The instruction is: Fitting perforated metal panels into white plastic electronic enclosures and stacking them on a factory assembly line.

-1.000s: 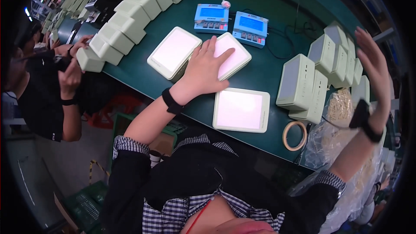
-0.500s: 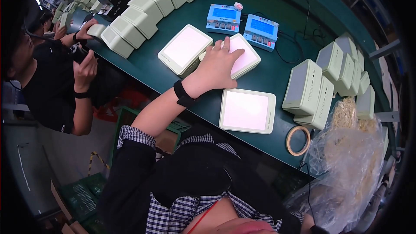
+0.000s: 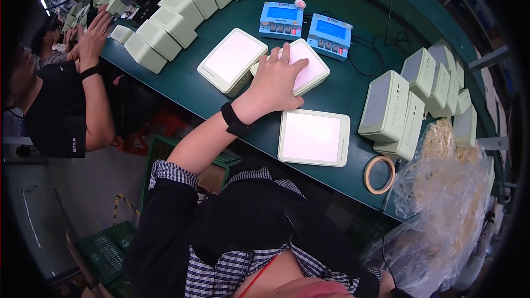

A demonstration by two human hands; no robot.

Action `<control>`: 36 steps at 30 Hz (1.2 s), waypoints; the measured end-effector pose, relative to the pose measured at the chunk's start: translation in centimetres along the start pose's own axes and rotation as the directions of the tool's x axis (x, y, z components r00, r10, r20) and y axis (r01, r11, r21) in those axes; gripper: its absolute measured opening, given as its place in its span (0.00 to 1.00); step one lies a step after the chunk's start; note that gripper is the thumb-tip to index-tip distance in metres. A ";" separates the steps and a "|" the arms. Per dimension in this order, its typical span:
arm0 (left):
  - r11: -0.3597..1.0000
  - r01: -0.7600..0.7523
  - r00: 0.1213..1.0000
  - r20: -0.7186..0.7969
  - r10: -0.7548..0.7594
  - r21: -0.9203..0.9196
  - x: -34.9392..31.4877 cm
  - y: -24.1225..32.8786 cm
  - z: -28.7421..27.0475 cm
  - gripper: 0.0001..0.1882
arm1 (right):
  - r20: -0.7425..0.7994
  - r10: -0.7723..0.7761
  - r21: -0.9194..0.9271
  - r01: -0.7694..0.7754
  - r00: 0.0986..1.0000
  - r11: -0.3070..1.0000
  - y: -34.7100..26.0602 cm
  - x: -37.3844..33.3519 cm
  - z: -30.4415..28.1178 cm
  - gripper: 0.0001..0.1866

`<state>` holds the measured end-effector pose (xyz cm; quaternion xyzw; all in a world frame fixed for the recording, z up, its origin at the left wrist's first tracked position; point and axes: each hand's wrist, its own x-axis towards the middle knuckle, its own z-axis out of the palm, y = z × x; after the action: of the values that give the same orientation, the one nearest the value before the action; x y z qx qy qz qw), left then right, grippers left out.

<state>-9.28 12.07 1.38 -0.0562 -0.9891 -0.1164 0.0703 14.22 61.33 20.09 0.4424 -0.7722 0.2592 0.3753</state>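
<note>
My left hand [image 3: 272,81] lies over the middle one of three pale green box-shaped devices, its fingers spread and touching the top. That device [image 3: 310,72] has a bright pinkish-white front panel facing up and sits tilted on the table, partly hidden by the hand. To its left lies a second lit device [image 3: 234,59], and nearer my body a third one [image 3: 313,138] lies flat by the table edge. Two small blue units with screens and buttons, the left unit [image 3: 281,20] and the right unit [image 3: 329,35], stand just beyond. My right hand is out of view.
Rows of pale green devices [image 3: 161,40] stand at far left, more [image 3: 385,105] at right. A tape roll [image 3: 379,175] and a clear plastic bag [image 3: 441,204] lie near the right edge. Black cables [image 3: 381,72] run behind. A co-worker [image 3: 61,105] sits at left.
My left hand keeps its place on the middle device. The co-worker's hands have moved up and away from the small pale box at the left end. The view has shifted slightly.
</note>
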 end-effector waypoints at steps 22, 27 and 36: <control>0.996 -0.061 0.996 0.065 0.056 0.062 -0.7 -0.7 -1.5 0.48 | -0.076 0.053 0.183 -0.038 0.996 0.982 -0.7 -0.7 0.5 0.22; 0.999 -0.052 0.995 0.081 0.051 0.010 -0.5 -1.2 -1.2 0.48 | -0.094 0.061 0.221 -0.039 0.994 0.975 -0.8 0.4 0.4 0.21; 0.994 -0.102 0.992 0.075 0.100 0.029 -0.6 -1.4 -1.1 0.50 | -0.127 0.090 0.270 -0.053 0.988 0.961 -2.7 -0.1 1.4 0.21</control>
<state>-8.68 10.41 2.04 -0.1094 -0.9887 -0.0942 0.0406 16.09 59.11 19.42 0.4414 -0.7182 0.4038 0.3553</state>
